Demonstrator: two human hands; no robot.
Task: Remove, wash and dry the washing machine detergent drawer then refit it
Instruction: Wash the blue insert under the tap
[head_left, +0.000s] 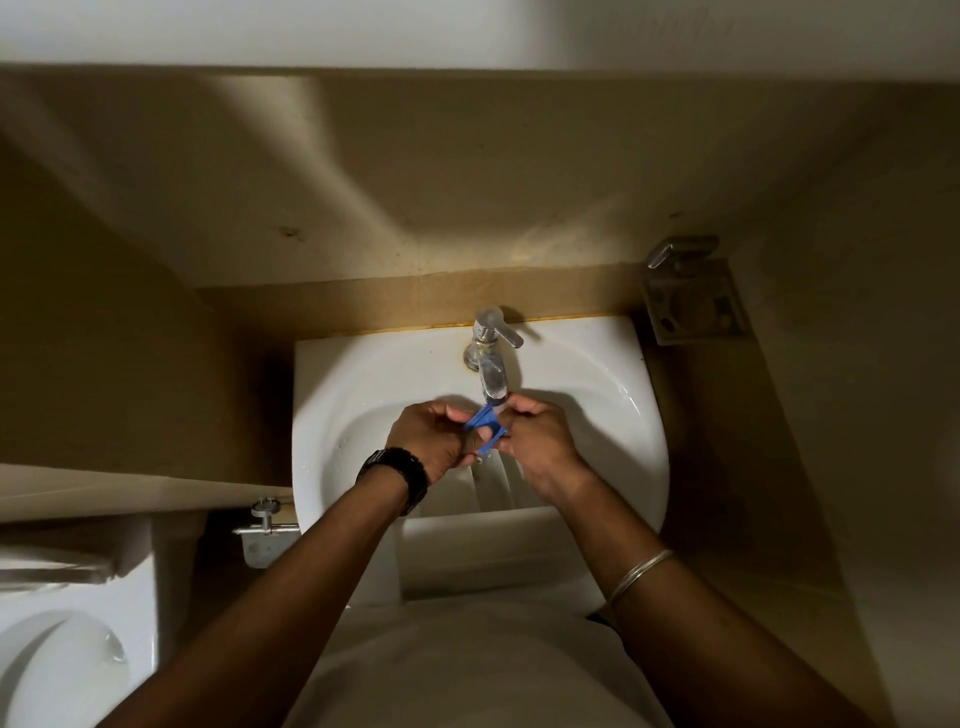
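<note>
Left hand (434, 441) and right hand (535, 436), close together over the sink (363, 384), each pinching one end of a small blue plastic piece (485, 428). The left fingers curl round its end at 9 o'clock; the right fingertips grip the end at 3 o'clock. The piece is tilted and sits directly beneath the spout of the chrome tap (491, 358), which stands at 12 o'clock from the hands on the sink's back rim. Whether water is running cannot be told. A white ribbed part (493, 488), apparently the detergent drawer (467, 551), lies in the basin at 6 o'clock from the hands, partly hidden by the forearms. A dark wristwatch (397, 475) circles the left wrist; a thin metal bangle (639, 571) circles the right forearm. At 2 o'clock, on the wall, a square metal soap holder (696, 306). At 8 o'clock, a chrome valve (265, 519) and, beyond it, a white toilet (67, 649).
</note>
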